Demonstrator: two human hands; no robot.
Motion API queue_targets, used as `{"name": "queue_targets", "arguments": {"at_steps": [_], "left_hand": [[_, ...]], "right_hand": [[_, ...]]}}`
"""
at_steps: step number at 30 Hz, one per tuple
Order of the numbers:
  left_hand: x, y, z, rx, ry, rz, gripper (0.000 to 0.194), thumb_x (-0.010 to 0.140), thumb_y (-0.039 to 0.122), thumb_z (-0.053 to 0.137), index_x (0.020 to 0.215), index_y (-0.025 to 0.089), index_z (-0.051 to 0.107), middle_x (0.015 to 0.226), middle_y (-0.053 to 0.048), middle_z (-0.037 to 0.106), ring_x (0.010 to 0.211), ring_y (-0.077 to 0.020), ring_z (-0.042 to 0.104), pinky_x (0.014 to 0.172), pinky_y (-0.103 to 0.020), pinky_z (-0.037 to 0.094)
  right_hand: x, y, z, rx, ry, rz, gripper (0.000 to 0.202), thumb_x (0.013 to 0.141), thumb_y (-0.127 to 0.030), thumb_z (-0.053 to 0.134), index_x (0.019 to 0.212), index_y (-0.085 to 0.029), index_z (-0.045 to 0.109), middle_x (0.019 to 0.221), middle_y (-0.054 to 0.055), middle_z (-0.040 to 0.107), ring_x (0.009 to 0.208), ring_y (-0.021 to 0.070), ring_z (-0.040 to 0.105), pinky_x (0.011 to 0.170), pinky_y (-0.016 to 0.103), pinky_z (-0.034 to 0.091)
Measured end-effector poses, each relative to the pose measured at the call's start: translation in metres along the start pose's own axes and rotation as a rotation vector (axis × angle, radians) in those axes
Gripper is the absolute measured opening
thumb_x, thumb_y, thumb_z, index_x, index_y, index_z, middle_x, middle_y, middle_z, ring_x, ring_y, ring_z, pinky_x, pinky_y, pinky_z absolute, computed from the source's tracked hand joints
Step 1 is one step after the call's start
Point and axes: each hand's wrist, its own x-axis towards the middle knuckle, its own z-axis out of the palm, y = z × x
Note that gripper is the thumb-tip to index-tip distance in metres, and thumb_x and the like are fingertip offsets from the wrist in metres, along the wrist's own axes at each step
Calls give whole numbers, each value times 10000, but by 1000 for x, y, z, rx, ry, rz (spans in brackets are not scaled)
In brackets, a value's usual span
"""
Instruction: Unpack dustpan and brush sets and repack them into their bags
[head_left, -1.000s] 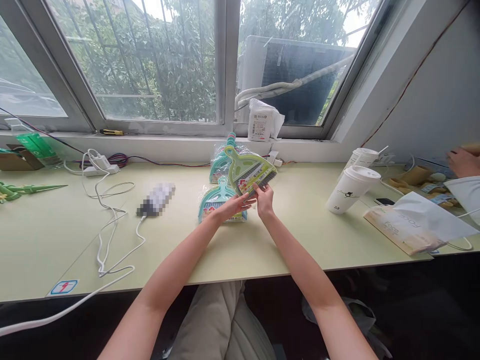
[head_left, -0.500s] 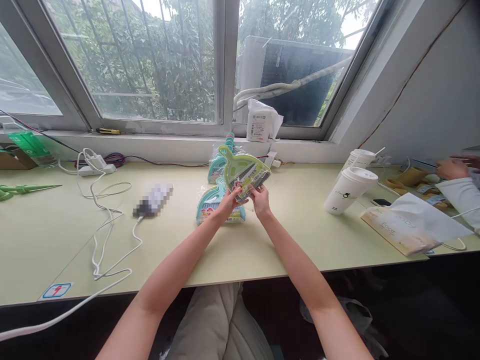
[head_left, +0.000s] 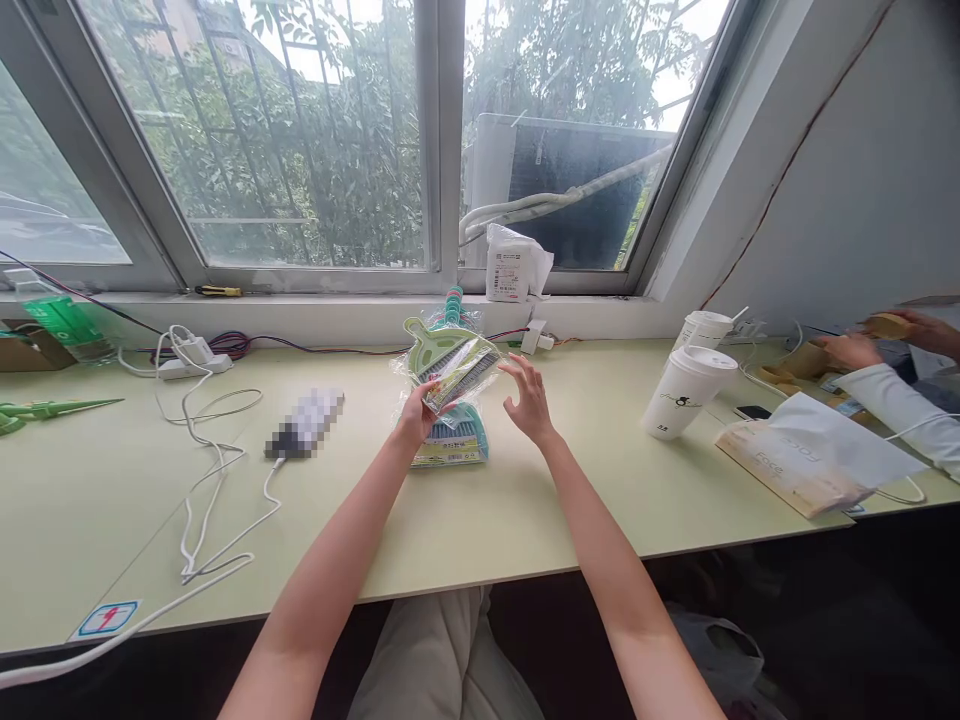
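A green dustpan and brush set (head_left: 459, 368), wrapped in clear plastic, is gripped at its lower left edge by my left hand (head_left: 417, 412). It is tilted, with its handle toward the upper left. My right hand (head_left: 529, 396) is open just right of the set, fingers apart and holding nothing. Below the green set, a blue dustpan set (head_left: 450, 446) in plastic lies on the table. Behind it, a teal handle (head_left: 454, 305) stands out near the sill; the rest of that item is mostly hidden.
White cups (head_left: 686, 392) and a tissue pack (head_left: 787, 465) are on the table's right. A blurred device (head_left: 304, 424), white cables (head_left: 217, 450) and a green bottle (head_left: 64, 318) are on the left. A wrapped white package (head_left: 516, 265) sits on the sill. Another person's hand (head_left: 851, 350) is at far right.
My right hand has let go of the green set and moved right, opening. The green set has shifted left and turned in my left hand. The camera view has tilted slightly up.
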Motion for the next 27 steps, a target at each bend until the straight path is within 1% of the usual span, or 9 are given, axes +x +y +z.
{"name": "queue_targets", "arguments": {"at_steps": [2,5,7,10,15,19,22,25,27], "left_hand": [[-1,3,-3,4,-17,-21,399,792,198,622,1182,120,584,1094,-113,709,911,-250,716,677,-305,619],[-1,2,-7,45,-27,-75,376,785,181,635,1153,108,600,1075,-123,714,865,-240,723,623,-291,621],[1,-1,-8,55,-32,-118,371,793,162,624,1156,96,589,1056,-132,716,838,-226,725,575,-266,613],[2,-7,-10,68,-88,-177,392,813,161,606,1195,89,556,1026,-144,717,778,-219,730,498,-234,585],[-2,-6,-13,195,-274,-212,441,820,224,649,1222,85,532,973,-155,714,665,-222,724,464,-245,564],[-10,0,-12,276,-369,-193,525,810,287,685,1272,121,499,982,-134,717,655,-214,720,532,-274,583],[-13,3,-11,319,-376,-173,563,800,302,693,1296,150,473,989,-119,720,600,-191,702,490,-261,551],[-11,4,-12,335,-347,-164,520,807,290,681,1268,151,483,965,-110,722,529,-149,666,452,-233,519],[-7,3,-13,339,-305,-171,491,808,267,672,1247,149,487,942,-104,721,491,-129,642,410,-210,482]], "right_hand": [[0,1,1,-37,32,-60,430,816,-168,608,1222,-307,610,1485,19,428,1427,249,305,1142,473,308],[0,4,5,-6,97,-49,136,861,-282,613,956,-292,711,1320,27,576,1331,252,415,1096,474,340],[0,7,8,34,102,-16,134,875,-320,600,826,-270,715,1155,39,657,1202,251,510,1046,470,374],[0,11,11,94,102,34,154,877,-339,595,815,-252,706,1044,52,688,1074,243,560,996,454,399],[-2,14,16,195,140,109,172,846,-353,609,776,-218,691,1061,90,633,1054,241,560,927,413,454],[-5,19,22,286,174,179,168,809,-357,638,849,-199,681,1236,122,530,1146,239,541,930,387,473],[-8,25,29,388,117,271,234,768,-378,676,919,-199,664,1268,119,539,1225,251,503,967,395,458],[-10,29,32,476,31,364,279,746,-442,688,849,-184,658,1230,126,579,1217,274,514,936,410,476],[-10,28,32,444,36,356,299,747,-470,685,784,-174,652,1279,147,548,1204,285,527,942,434,472]]}}
